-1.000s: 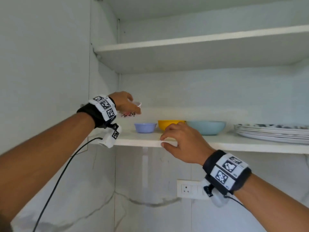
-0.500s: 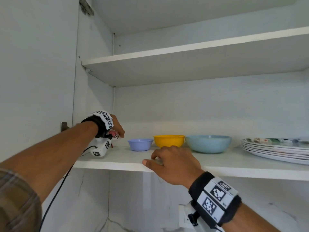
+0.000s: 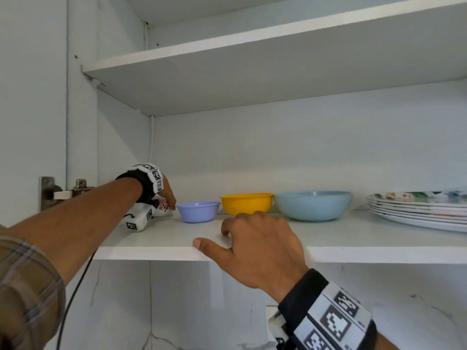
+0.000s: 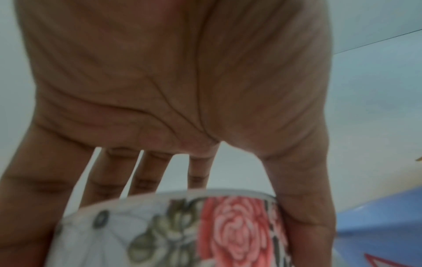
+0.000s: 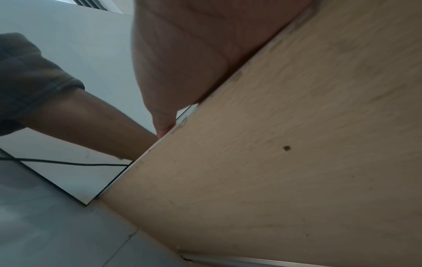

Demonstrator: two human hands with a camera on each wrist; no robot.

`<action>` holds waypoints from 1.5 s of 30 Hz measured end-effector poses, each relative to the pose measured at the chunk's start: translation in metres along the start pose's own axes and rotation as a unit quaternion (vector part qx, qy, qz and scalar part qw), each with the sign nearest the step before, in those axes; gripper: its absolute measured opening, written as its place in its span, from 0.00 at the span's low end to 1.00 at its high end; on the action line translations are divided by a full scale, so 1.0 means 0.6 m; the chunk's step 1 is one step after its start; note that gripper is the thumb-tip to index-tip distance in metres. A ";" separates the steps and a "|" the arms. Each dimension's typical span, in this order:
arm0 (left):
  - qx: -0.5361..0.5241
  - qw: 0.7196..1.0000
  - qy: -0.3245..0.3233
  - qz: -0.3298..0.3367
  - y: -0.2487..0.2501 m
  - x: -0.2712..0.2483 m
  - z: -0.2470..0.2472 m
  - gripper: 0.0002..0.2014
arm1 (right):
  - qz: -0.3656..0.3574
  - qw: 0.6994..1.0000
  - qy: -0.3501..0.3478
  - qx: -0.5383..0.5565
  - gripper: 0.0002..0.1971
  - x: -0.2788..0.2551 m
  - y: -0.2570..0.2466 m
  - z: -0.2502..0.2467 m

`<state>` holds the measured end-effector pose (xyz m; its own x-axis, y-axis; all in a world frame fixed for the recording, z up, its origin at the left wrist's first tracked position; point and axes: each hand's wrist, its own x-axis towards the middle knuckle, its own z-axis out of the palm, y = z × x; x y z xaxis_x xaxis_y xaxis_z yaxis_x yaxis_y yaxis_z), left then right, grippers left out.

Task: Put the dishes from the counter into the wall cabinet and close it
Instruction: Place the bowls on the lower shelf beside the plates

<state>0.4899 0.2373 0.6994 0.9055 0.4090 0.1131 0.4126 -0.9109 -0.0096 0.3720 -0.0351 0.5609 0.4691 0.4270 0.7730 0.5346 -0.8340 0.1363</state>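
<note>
Floral cup (image 4: 182, 231), gripped from above by the left hand (image 3: 165, 195), sits on the lower shelf (image 3: 353, 238) beside the purple bowl (image 3: 198, 211); the right hand (image 3: 255, 246), fingers relaxed, steadies on the shelf edge.

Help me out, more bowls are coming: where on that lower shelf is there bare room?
Bare patches: the front strip of the lower shelf, between the right hand and the plate stack, and a narrower strip left of that hand. The back row is crowded: floral cup in the left hand, purple bowl, yellow bowl, blue bowl.
</note>
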 end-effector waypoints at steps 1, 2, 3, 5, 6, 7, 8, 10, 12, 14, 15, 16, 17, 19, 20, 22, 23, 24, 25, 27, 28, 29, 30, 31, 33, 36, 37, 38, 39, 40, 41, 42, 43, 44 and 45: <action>0.010 1.000 0.001 -0.007 -0.003 0.006 0.001 0.17 | -0.001 1.000 0.005 -0.003 0.39 0.000 -0.001 -0.001; 0.021 1.000 0.001 -0.008 -0.005 0.018 0.004 0.21 | 0.001 1.000 0.006 -0.004 0.39 0.000 0.000 0.002; 0.032 0.999 0.002 -0.010 -0.006 0.027 0.005 0.24 | 0.002 1.000 0.008 -0.005 0.39 0.000 0.000 0.003; 0.034 0.999 0.002 -0.001 -0.006 0.039 0.008 0.27 | 0.003 1.000 0.015 -0.005 0.39 0.001 0.001 0.005; 0.027 1.000 0.002 0.000 -0.008 0.042 0.008 0.28 | 0.003 1.000 0.018 -0.006 0.39 0.001 0.001 0.006; 0.023 1.000 -0.001 -0.003 -0.008 0.044 0.009 0.30 | 0.003 1.000 0.019 -0.010 0.39 0.000 0.000 0.007; 0.004 1.000 -0.001 -0.001 -0.008 0.043 0.010 0.31 | 0.003 1.000 0.022 -0.013 0.39 0.000 0.000 0.006; 0.002 1.000 0.002 -0.008 -0.005 0.041 0.013 0.36 | 0.005 0.999 0.029 -0.016 0.39 0.000 -0.001 0.006; 0.007 1.000 0.021 -0.018 -0.002 0.038 0.019 0.42 | 0.006 0.999 0.032 -0.013 0.39 0.000 -0.002 0.006; 0.010 1.000 0.016 -0.017 0.000 0.037 0.022 0.45 | 0.005 0.999 0.028 -0.013 0.38 0.001 -0.001 0.006; 0.018 1.000 0.008 -0.013 0.001 0.036 0.022 0.46 | 0.005 0.999 0.029 -0.015 0.38 0.002 0.000 0.006; 0.020 1.000 -0.001 -0.011 0.000 0.035 0.021 0.47 | 0.006 0.999 0.031 -0.016 0.38 0.002 -0.001 0.006; 0.033 0.999 -0.006 -0.004 0.001 0.038 0.020 0.50 | 0.006 0.999 0.032 -0.017 0.38 0.002 -0.001 0.007; 0.066 0.998 -0.009 0.011 -0.002 0.059 0.015 0.61 | 0.005 0.999 0.031 -0.018 0.38 0.002 -0.001 0.007; 0.080 0.996 -0.015 0.023 -0.004 0.072 0.012 0.65 | 0.007 0.999 0.031 -0.016 0.38 0.001 0.000 0.007; 0.104 0.994 -0.022 0.030 -0.011 0.084 -0.002 0.66 | 0.012 0.999 0.029 -0.011 0.39 0.002 0.001 0.006; 0.113 0.993 -0.017 0.036 -0.010 0.066 -0.010 0.64 | 0.015 0.999 0.030 -0.007 0.39 0.002 0.001 0.006; 0.110 0.993 -0.009 0.038 -0.012 0.051 -0.021 0.60 | 0.017 0.999 0.030 -0.006 0.38 0.002 0.000 0.005; 0.106 0.994 -0.004 0.038 -0.012 0.032 -0.030 0.55 | 0.019 0.999 0.027 -0.008 0.39 0.002 0.000 0.006; 0.090 0.995 0.001 0.036 -0.014 0.010 -0.046 0.49 | 0.019 0.999 0.020 -0.018 0.39 0.004 -0.001 0.007; 0.085 0.995 0.010 0.041 -0.014 0.003 -0.053 0.49 | 0.022 0.999 0.019 -0.023 0.40 0.004 0.000 0.006; 0.080 0.996 0.019 0.043 -0.012 -0.004 -0.058 0.48 | 0.025 0.999 0.014 -0.025 0.40 0.004 0.001 0.005; 0.070 0.996 0.030 0.046 -0.012 -0.017 -0.062 0.46 | 0.029 0.999 0.007 -0.023 0.40 0.003 0.000 0.002; 0.060 0.996 0.042 0.048 -0.008 -0.029 -0.065 0.43 | 0.031 0.999 -0.001 -0.019 0.40 0.003 0.001 -0.001; 0.041 0.995 0.066 0.065 -0.001 -0.058 -0.070 0.38 | 0.030 0.999 -0.018 -0.007 0.39 0.003 0.000 -0.006; 0.028 0.991 0.081 0.101 0.014 -0.102 -0.072 0.33 | 0.034 0.999 -0.040 0.004 0.39 0.004 -0.001 -0.010; 0.025 0.989 0.087 0.113 0.017 -0.120 -0.072 0.32 | 0.036 0.998 -0.046 0.006 0.39 0.004 -0.004 -0.012; 0.010 0.987 0.092 0.128 0.025 -0.141 -0.070 0.31 | 0.038 0.998 -0.052 0.008 0.39 0.005 -0.003 -0.013; -0.002 0.985 0.099 0.144 0.031 -0.162 -0.066 0.29 | 0.042 0.997 -0.061 0.010 0.38 0.005 -0.002 -0.014; -0.015 0.981 0.106 0.163 0.036 -0.186 -0.059 0.29 | 0.046 0.996 -0.070 0.015 0.38 0.003 -0.004 -0.017; -0.024 0.976 0.111 0.184 0.042 -0.206 -0.053 0.28 | 0.050 0.996 -0.077 0.020 0.38 0.003 -0.003 -0.018; -0.036 0.972 0.110 0.203 0.044 -0.228 -0.044 0.28 | 0.051 0.995 -0.083 0.024 0.37 0.002 -0.003 -0.020; -0.043 0.968 0.108 0.222 0.049 -0.247 -0.035 0.29 | 0.053 0.994 -0.086 0.028 0.37 0.001 0.000 -0.020; -0.052 0.963 0.105 0.242 0.050 -0.266 -0.025 0.29 | 0.056 0.994 -0.087 0.028 0.37 0.000 0.003 -0.019; -0.060 0.958 0.103 0.263 0.050 -0.284 -0.013 0.30 | 0.058 0.994 -0.085 0.029 0.36 -0.002 0.004 -0.018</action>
<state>0.3474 0.1399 0.6874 0.9411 -0.1156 0.3177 -0.1198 -0.9928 -0.0065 0.3650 -0.0416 0.5671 0.6395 0.3862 0.6647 0.5069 -0.8619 0.0132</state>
